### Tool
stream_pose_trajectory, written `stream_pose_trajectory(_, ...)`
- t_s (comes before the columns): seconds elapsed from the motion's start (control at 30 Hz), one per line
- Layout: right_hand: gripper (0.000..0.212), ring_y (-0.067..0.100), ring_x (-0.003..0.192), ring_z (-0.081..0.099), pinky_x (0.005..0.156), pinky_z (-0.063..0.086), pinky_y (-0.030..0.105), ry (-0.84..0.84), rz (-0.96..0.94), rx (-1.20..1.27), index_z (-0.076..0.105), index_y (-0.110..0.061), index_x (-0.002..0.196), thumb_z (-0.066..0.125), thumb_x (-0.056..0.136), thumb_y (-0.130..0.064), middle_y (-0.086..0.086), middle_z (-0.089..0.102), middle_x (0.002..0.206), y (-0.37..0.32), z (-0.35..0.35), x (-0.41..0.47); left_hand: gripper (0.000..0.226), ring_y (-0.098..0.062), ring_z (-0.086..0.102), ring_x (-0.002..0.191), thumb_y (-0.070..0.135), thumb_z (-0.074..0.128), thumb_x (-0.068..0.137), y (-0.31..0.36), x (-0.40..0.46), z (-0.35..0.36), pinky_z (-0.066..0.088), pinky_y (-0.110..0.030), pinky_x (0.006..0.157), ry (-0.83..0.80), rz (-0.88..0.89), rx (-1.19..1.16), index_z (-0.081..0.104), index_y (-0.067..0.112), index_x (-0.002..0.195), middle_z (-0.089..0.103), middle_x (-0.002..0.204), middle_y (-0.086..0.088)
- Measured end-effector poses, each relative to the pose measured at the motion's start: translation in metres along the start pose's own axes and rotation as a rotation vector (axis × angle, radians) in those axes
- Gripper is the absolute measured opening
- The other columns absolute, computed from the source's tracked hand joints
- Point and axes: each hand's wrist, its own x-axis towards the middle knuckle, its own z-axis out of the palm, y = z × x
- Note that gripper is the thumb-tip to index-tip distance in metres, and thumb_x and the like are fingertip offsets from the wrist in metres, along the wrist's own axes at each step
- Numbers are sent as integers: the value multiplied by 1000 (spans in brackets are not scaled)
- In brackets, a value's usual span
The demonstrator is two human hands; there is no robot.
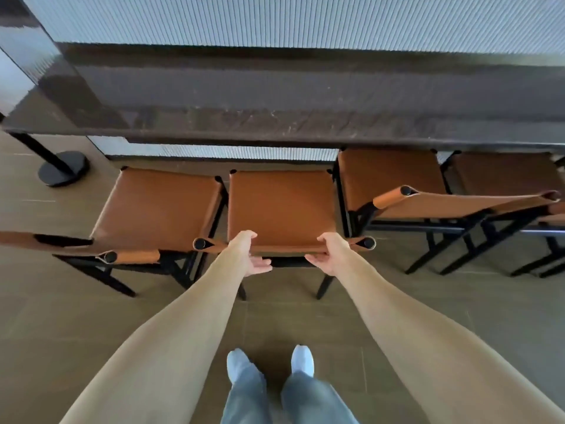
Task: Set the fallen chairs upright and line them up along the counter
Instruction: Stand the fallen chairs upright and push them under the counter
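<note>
Several tan leather chairs with black frames stand upright in a row at the dark counter (275, 96). Directly in front of me is the middle chair (281, 206), its seat facing the counter. My left hand (249, 255) grips the left part of its backrest strap, thumb over the top edge and fingers on the near side. My right hand (328, 254) grips the right part of the same strap. The left chair (159, 209) stands close beside it. The right chair (388, 179) sits pushed further under the counter, with another chair (507, 175) beyond it.
A black post with a round base (62, 168) stands on the floor at the left, by the counter's end. A ribbed grey wall panel (305, 19) runs behind the counter. My feet (238, 362) are on brown floor tiles behind the middle chair.
</note>
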Motion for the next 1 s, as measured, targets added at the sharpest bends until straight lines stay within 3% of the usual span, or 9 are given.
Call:
stream_pose_trajectory(0.13,40,36,124,51,97,53,55,-21,-15,88,48,-4,136,54,97,0,23,45,143,-2,-6,24,64,-52,62,101,19,65,96,7,33,-9,53,-65,92,-11,-5,-115,33,15,151,45,138,-31)
stream_pose_trajectory(0.2,38,39,114,55,98,52,58,-29,-16,144,48,-2,136,52,98,2,26,48,138,-2,-7,34,55,-51,63,98,14,63,97,9,46,-13,52,-65,93,-15,45,-126,38,13,146,45,133,-30)
stream_pose_trajectory(0.3,40,47,118,59,94,53,62,-33,-8,187,47,0,141,47,101,5,28,57,126,8,-1,44,35,-49,65,86,-4,55,97,9,61,-13,54,-65,90,4,90,-181,44,6,128,47,125,-28)
stream_pose_trajectory(0.4,41,50,106,64,81,56,61,-40,-43,248,44,0,140,40,101,11,31,57,129,12,9,52,36,-46,62,88,-21,44,93,13,73,-8,51,-70,88,9,120,-304,49,-2,124,52,117,-27)
stream_pose_trajectory(0.5,41,50,97,66,81,57,62,-24,-49,290,45,3,138,36,99,15,35,55,130,3,20,60,42,-53,59,87,-24,41,91,25,76,-4,51,-71,86,17,130,-349,49,-6,128,53,125,-30)
stream_pose_trajectory(0.8,40,50,116,62,88,56,57,-134,-74,275,44,5,142,38,102,11,35,54,136,-37,69,82,40,-54,50,127,-20,41,97,94,103,2,52,-67,89,-73,165,-318,44,-7,134,43,141,-36)
stream_pose_trajectory(0.87,40,51,120,60,93,55,56,-170,-80,270,41,6,143,39,103,10,36,52,138,-49,81,92,35,-54,48,129,-18,42,97,114,109,7,52,-66,89,-102,174,-304,45,-5,130,42,141,-34)
stream_pose_trajectory(0.93,40,53,122,58,98,53,57,-190,-71,260,38,7,144,41,104,8,39,49,140,-64,91,103,28,-56,49,127,-16,43,98,130,113,12,57,-63,78,-133,178,-285,45,-4,124,44,135,-33)
stream_pose_trajectory(1.0,38,54,120,59,94,55,57,-202,-75,253,40,8,142,43,104,8,38,49,139,-79,99,111,24,-57,53,121,-14,44,99,143,117,19,58,-62,74,-162,182,-265,46,-4,122,46,131,-34)
